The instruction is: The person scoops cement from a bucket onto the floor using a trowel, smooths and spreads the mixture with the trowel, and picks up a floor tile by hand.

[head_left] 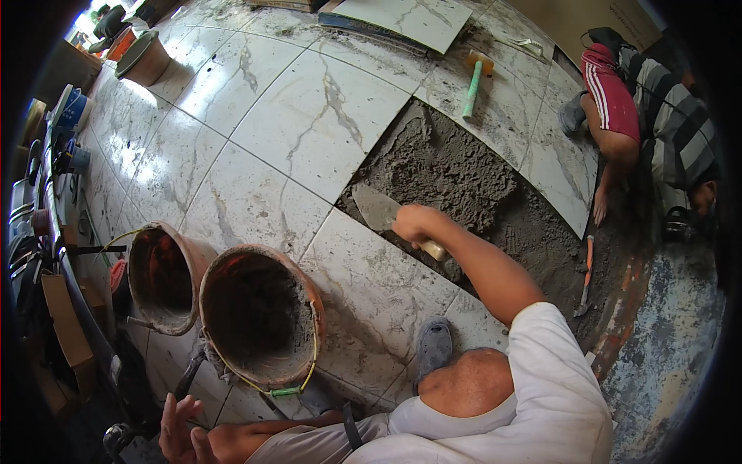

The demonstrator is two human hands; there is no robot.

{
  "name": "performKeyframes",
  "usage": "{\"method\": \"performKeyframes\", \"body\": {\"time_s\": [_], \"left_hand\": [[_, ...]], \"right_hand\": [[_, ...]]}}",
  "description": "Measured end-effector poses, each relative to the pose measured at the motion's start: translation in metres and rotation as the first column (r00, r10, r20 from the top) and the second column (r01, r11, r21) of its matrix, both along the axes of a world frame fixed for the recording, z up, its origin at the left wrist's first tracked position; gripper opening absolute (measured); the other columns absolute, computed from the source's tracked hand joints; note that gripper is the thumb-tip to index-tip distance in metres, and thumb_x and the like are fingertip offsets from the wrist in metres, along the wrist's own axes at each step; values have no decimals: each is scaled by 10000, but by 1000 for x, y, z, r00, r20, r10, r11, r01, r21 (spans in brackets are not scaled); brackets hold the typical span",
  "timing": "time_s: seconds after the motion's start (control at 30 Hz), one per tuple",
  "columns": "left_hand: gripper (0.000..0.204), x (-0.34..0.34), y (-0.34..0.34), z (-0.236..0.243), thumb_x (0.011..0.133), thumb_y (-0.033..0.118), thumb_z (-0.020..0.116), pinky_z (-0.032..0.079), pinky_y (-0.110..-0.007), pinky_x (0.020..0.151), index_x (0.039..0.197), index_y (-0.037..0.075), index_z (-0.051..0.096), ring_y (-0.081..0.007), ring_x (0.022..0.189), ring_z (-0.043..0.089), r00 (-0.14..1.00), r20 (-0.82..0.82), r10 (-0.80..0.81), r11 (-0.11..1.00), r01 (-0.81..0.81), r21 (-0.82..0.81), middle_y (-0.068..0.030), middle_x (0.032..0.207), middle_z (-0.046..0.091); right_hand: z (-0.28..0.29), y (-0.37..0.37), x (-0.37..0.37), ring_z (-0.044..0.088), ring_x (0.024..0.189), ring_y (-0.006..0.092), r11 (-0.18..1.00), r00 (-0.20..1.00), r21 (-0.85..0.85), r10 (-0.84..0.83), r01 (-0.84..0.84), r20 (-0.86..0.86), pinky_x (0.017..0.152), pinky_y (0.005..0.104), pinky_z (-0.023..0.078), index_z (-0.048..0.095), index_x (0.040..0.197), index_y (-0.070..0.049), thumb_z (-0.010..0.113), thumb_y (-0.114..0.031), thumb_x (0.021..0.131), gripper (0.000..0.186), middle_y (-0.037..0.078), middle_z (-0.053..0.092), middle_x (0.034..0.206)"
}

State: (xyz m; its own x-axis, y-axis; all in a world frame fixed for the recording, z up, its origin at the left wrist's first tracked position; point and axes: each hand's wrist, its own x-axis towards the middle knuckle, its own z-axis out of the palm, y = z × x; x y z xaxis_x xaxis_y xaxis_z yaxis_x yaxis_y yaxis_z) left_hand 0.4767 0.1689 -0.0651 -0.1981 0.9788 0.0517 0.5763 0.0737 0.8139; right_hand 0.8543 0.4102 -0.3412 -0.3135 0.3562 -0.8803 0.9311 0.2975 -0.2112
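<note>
The floor [255, 182] is laid with pale, grey-veined tiles; rough grey mortar [440, 166] covers a gap at half past one. Two buckets [232, 267] stand around eight o'clock, a tub [150, 69] at ten, a tile stack [410, 22] at twelve, a green-handled mallet [472, 91] at one.

Grey mortar [440, 170], grey-veined white tiles [267, 116], green mallet handle [472, 91]

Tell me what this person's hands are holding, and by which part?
The right hand grips a trowel by its handle; the left hand appears empty.
</note>
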Motion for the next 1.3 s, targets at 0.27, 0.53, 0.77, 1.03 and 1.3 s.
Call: {"method": "performKeyframes", "body": {"time_s": [0.27,0.53,0.77,1.03,1.3], "left_hand": [[458,-1,-2,3,902,192,589,494,-311,793,1247,-88,478,-261,958,627,1000,-13,-20,1000,20,7,-210,1103,614],[606,3,-8,2,874,342,585,477,-316,823,1267,-96,440,-205,905,615,993,-112,39,999,-43,-33,-151,1059,618],[634,7,-14,6,861,369,597,477,-320,829,1262,-97,445,-213,906,617,991,-119,62,997,-66,-29,-155,1045,624],[657,10,-13,2,864,409,583,472,-323,830,1254,-103,452,-215,909,619,985,-160,69,997,-72,-16,-155,1036,627],[656,5,-8,3,873,421,566,470,-320,833,1264,-91,450,-217,914,619,978,-205,35,999,-42,-30,-161,1044,624]], "right_hand": [[28,-7,3,676,797,277,961,969,134,-245,241,16,665,385,544,682,836,43,639,35,655,186,157,683,778],[3,-5,-14,681,756,242,993,994,41,113,-113,-4,648,375,539,637,878,110,525,14,756,192,141,683,755],[45,12,-1,679,764,248,981,982,99,-175,167,75,696,394,530,670,870,56,470,-65,773,253,149,687,802],[27,1,-2,660,892,313,961,984,278,-60,12,166,754,416,526,680,919,25,561,-39,676,278,191,669,942],[49,-89,76,637,932,363,953,990,296,-94,60,101,730,447,530,645,939,29,613,-47,644,306,243,635,1004]]}}
